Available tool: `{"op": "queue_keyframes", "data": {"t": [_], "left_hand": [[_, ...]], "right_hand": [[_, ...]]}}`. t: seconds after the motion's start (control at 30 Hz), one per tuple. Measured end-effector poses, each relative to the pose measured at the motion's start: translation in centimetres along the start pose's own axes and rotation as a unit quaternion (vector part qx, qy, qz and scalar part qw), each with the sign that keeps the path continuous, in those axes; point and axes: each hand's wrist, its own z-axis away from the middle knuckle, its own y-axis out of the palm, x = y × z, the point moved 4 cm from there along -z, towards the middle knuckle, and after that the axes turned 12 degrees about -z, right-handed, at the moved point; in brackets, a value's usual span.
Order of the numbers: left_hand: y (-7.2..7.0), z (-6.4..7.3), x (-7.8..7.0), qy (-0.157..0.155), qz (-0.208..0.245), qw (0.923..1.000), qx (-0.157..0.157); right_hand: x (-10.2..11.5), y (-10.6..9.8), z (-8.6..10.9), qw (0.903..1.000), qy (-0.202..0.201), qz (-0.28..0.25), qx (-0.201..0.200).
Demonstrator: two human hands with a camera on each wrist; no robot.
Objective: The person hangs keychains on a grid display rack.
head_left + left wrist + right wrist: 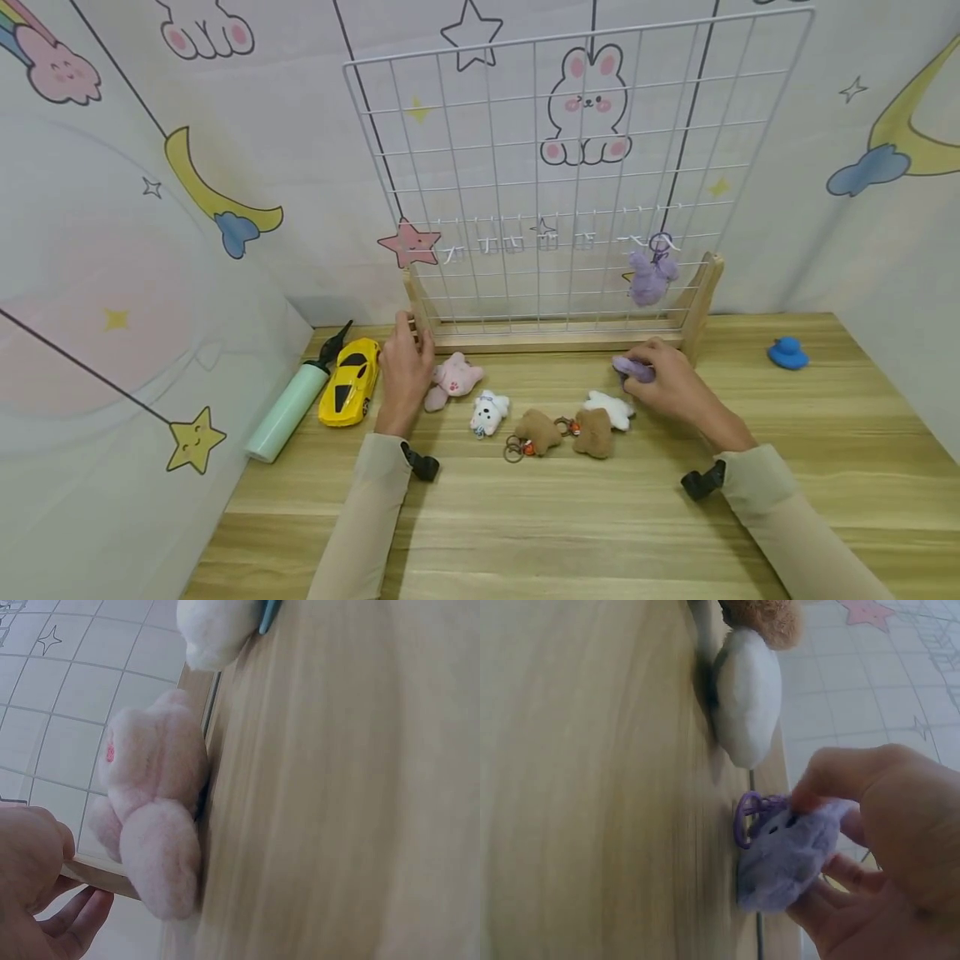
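My right hand pinches a purple plush keychain at the table surface; its purple ring shows in the right wrist view. My left hand grips the left end of the wooden stand between thumb and fingers. That stand holds up a white wire grid, where another purple plush keychain hangs at the lower right. Beside my left hand lies a pink plush. A white plush dog, two brown plush keychains and a white plush lie between the hands.
Several small hooks hang in a row on the grid. Left of my left hand are a yellow toy car and a pale green hand pump. A blue toy duck sits at the right. Printed cloth walls surround the table.
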Motion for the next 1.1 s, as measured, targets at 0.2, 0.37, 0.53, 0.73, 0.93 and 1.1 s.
{"op": "queue_keyframes", "data": {"t": [0.2,0.37,0.53,0.73,0.93,1.1], "left_hand": [[0.0,0.0,0.1,-0.008,0.004,0.9999,0.007],[0.1,-0.1,0.1,-0.003,0.004,1.0,0.002],[0.1,0.0,0.1,-0.002,0.005,1.0,0.003],[0.1,0.0,0.1,-0.004,0.001,1.0,0.005],[0.1,0.0,0.1,0.002,0.002,1.0,-0.004],[0.0,0.0,0.0,0.009,0.009,0.9998,-0.016]], "right_hand": [[0.1,-0.4,-0.1,0.9995,0.014,-0.018,-0.021],[0.1,-1.1,0.0,0.997,0.045,-0.039,-0.049],[-0.1,-1.5,0.1,0.9969,0.026,-0.042,-0.062],[0.1,-1.9,0.0,0.9966,-0.039,-0.034,-0.065],[0.6,-1.7,-0.1,0.9955,-0.073,0.026,-0.055],[1.0,-1.5,-0.1,0.9928,-0.088,0.059,-0.054]]}}
